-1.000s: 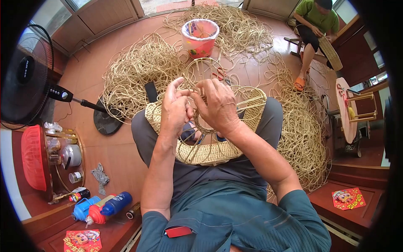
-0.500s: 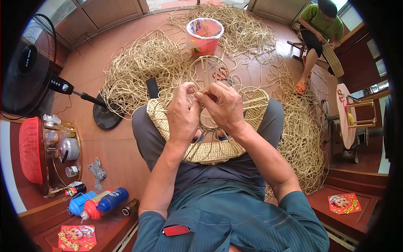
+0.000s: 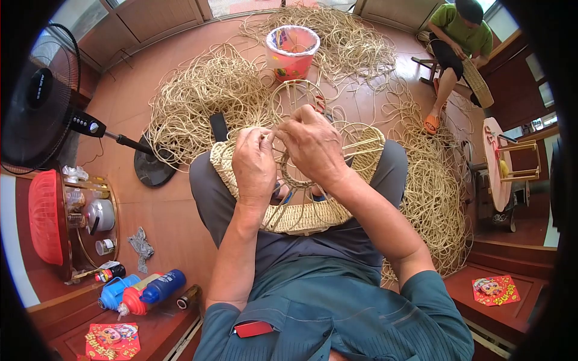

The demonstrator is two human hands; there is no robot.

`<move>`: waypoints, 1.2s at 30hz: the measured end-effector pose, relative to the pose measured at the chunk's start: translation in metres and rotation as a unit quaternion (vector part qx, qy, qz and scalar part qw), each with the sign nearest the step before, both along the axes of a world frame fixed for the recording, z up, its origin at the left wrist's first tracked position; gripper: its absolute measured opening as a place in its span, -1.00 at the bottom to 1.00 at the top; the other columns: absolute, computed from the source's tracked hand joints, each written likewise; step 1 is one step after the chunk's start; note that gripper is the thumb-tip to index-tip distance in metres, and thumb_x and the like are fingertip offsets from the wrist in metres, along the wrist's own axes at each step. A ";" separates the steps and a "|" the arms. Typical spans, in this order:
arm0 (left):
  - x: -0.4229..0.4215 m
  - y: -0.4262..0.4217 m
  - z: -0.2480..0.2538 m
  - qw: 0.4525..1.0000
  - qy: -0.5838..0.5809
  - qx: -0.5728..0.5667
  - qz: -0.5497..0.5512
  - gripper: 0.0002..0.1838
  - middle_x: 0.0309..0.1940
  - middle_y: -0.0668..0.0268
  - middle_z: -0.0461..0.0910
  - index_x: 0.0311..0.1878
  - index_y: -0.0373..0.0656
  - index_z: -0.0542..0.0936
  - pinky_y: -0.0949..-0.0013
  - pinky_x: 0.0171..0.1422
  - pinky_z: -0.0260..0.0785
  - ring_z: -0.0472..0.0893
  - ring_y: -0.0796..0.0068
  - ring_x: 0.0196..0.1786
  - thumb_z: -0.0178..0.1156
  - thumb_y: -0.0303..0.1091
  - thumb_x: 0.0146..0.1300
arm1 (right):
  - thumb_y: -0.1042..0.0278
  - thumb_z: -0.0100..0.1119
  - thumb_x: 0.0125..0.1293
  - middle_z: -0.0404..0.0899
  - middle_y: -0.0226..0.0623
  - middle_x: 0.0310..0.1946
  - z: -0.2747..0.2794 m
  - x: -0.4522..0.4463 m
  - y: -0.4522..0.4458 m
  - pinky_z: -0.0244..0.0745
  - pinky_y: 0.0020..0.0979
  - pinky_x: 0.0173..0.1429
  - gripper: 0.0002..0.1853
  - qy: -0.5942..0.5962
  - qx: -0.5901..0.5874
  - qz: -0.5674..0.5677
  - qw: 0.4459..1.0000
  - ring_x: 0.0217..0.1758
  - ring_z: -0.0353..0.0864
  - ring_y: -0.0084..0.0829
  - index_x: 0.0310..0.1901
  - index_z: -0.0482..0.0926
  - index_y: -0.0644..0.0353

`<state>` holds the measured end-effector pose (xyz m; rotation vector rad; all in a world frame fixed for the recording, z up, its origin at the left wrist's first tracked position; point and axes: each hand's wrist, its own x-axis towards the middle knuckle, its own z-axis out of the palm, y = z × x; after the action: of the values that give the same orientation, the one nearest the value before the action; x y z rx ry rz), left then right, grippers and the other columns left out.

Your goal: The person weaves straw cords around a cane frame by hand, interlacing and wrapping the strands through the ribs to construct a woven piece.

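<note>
closely, left hand [image 3: 254, 165] and right hand [image 3: 313, 147] meet, fingertips pinched, above the basket [image 3: 307, 218] on the lap [image 3: 295, 245]; what they grip is hidden. even, gentle tension should keep the weave snug.

The person holds both forearms forward, bare under short sleeves. The left hand [image 3: 254, 162] is raised with the fingers bent, its back partly seen. The right hand [image 3: 310, 144] is beside it, wrist bent inward, knuckles up. The fingertips of the two hands meet closely; whether they touch is difficult to see. Both elbows are bent.
</note>
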<state>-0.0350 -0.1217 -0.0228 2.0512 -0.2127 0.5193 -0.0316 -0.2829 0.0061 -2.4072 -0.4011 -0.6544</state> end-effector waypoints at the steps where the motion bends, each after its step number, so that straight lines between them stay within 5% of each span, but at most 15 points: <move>1: 0.001 0.001 0.001 1.000 0.024 0.001 -0.002 -0.87 -0.09 0.05 0.76 0.04 -0.30 0.78 0.03 0.09 0.62 0.79 -0.05 -0.05 0.42 -0.42 0.61 | 0.25 0.48 0.49 0.68 -0.19 -0.14 -0.001 0.001 0.000 0.73 -0.04 0.10 -0.84 0.013 -0.009 -0.009 1.000 0.01 0.81 -0.06 -0.16 0.86 0.14; 6: 0.009 0.001 0.003 0.992 0.119 -0.034 -0.005 -0.87 -0.20 0.07 0.81 0.04 -0.32 0.75 0.06 -0.07 0.66 0.82 0.03 -0.22 0.41 -0.44 0.61 | 0.19 0.47 0.45 0.67 -0.16 -0.18 0.003 0.002 0.004 0.72 0.00 0.06 -0.79 0.066 -0.024 -0.046 0.996 -0.04 0.81 -0.05 -0.27 0.82 0.14; 9: 0.011 -0.005 0.016 0.972 0.197 -0.127 0.011 -0.79 -0.23 0.22 0.85 0.24 -0.28 0.72 0.42 -0.46 0.61 0.76 0.57 -0.47 0.37 -0.48 0.64 | 0.19 0.46 0.43 0.67 -0.15 -0.20 0.003 0.005 0.008 0.72 0.02 0.03 -0.78 0.069 -0.032 -0.058 0.995 -0.06 0.82 -0.04 -0.28 0.82 0.15; 16: 0.012 -0.005 0.025 0.957 0.219 -0.190 -0.021 -0.51 -0.15 0.15 0.86 0.54 -0.33 0.52 0.45 -0.47 0.60 0.74 0.59 -0.47 0.33 -0.57 0.62 | 0.20 0.46 0.41 0.69 -0.16 -0.20 -0.001 0.005 0.008 0.71 0.03 -0.06 -0.78 0.052 -0.017 -0.056 0.997 -0.18 0.83 -0.01 -0.33 0.79 0.16; 21: 0.012 -0.006 0.027 0.945 0.229 -0.222 -0.077 -0.37 0.06 -0.03 0.84 0.72 -0.33 0.38 0.46 -0.47 0.60 0.73 0.58 -0.46 0.15 -0.63 0.64 | 0.17 0.45 0.48 0.71 -0.13 -0.20 -0.005 0.004 0.004 0.73 0.07 -0.08 -0.79 0.058 0.011 -0.042 0.997 -0.19 0.85 0.04 -0.17 0.78 0.15; 31: 0.016 0.000 0.018 0.898 0.285 -0.299 -0.149 -0.29 0.32 -0.23 0.74 0.82 -0.30 0.20 0.42 -0.48 0.64 0.78 0.47 -0.46 0.01 -0.63 0.65 | 0.22 0.38 0.49 0.85 0.01 -0.14 0.012 0.009 0.007 0.80 0.09 0.02 -0.77 0.131 -0.066 -0.045 0.988 -0.07 0.93 0.11 -0.07 0.70 0.24; 34: 0.013 0.002 0.020 0.891 0.289 -0.319 -0.145 -0.26 0.38 -0.29 0.67 0.83 -0.33 0.18 0.46 -0.47 0.63 0.77 0.49 -0.45 0.01 -0.64 0.63 | 0.22 0.23 0.66 0.85 0.00 -0.12 0.012 0.009 0.000 0.74 0.16 0.09 -0.74 0.154 -0.097 -0.010 0.983 -0.04 0.89 0.14 0.11 0.74 0.21; 36: 0.014 0.002 0.017 0.885 0.292 -0.330 -0.148 -0.32 0.39 -0.34 0.66 0.82 -0.29 0.20 0.40 -0.48 0.63 0.79 0.43 -0.47 -0.03 -0.63 0.69 | 0.27 0.34 0.51 0.84 -0.01 -0.10 0.016 0.009 -0.002 0.77 0.10 0.06 -0.79 0.159 -0.112 0.008 0.981 -0.03 0.92 0.12 0.00 0.70 0.22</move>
<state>-0.0211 -0.1201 -0.0058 1.3800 0.0227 -0.2183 -0.0222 -0.2848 0.0217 -2.6603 -0.3747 -0.2166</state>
